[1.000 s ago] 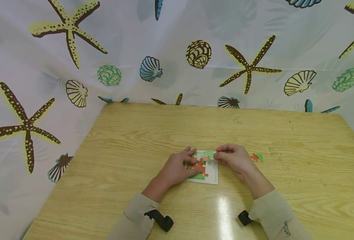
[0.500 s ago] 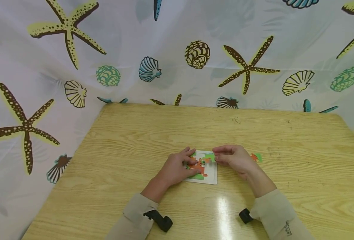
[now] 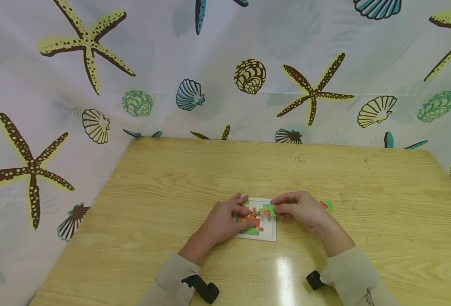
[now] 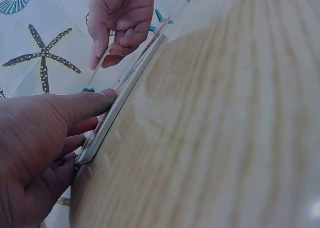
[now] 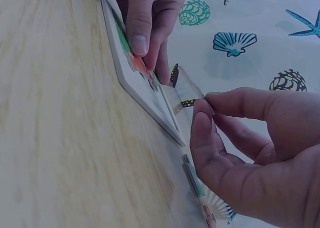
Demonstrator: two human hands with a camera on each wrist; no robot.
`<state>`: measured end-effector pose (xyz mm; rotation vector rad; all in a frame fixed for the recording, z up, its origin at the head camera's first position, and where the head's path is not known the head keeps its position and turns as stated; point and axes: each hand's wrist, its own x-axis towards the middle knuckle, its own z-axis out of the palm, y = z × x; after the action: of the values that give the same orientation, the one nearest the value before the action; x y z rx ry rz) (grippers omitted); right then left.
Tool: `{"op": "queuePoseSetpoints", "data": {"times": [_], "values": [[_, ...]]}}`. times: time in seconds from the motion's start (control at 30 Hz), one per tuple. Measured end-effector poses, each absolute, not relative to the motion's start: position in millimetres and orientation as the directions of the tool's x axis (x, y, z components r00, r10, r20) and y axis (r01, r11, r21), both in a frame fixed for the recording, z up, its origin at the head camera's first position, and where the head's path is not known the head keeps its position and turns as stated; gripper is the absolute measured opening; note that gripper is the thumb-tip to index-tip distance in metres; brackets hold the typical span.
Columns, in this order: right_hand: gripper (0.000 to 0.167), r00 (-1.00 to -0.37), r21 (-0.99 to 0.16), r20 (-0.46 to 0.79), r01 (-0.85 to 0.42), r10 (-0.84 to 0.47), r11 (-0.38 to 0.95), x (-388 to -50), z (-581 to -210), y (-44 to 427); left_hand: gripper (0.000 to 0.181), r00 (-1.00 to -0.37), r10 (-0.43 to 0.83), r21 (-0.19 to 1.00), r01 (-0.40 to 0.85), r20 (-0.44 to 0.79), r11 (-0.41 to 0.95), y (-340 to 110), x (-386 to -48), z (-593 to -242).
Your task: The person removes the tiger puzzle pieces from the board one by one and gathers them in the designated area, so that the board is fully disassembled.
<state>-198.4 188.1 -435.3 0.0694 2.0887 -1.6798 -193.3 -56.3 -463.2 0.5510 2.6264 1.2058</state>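
Observation:
A small jigsaw puzzle in a white tray (image 3: 268, 233) lies on the table, partly filled with orange and green pieces. My left hand (image 3: 222, 219) rests on its left side, the thumb (image 5: 138, 40) pressing on the pieces and the other fingers spread over them. Over the tray's upper right part, my right hand (image 3: 303, 211) pinches a green and orange puzzle piece (image 3: 268, 209) between thumb and fingertips. The right wrist view shows this piece (image 5: 190, 82) edge-on and tilted, raised off the tray's face. White bare backing shows along the tray's right side.
Beyond the right hand, a loose orange and green puzzle piece (image 3: 326, 206) lies on the wooden table (image 3: 171, 170), partly hidden by that hand. Loose pieces (image 5: 194, 175) also appear beneath the right hand in its wrist view. A shell-patterned cloth (image 3: 217, 55) hangs behind the table.
The right hand has shifted the pinched piece slightly over the tray's upper right, turning it a little. The left hand stays on the tray. The head view has tilted slightly upward.

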Motion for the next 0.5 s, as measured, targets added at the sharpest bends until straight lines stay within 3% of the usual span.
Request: {"op": "queuePoseSetpoints", "data": {"times": [0.5], "values": [[0.025,-0.889,-0.909,-0.378,0.305,-0.256,0.284,-198.3,-435.1,194.6,0.035,-0.908,0.417,0.754,0.259,-0.022,0.604,-57.0,-192.8,-464.2]]}}
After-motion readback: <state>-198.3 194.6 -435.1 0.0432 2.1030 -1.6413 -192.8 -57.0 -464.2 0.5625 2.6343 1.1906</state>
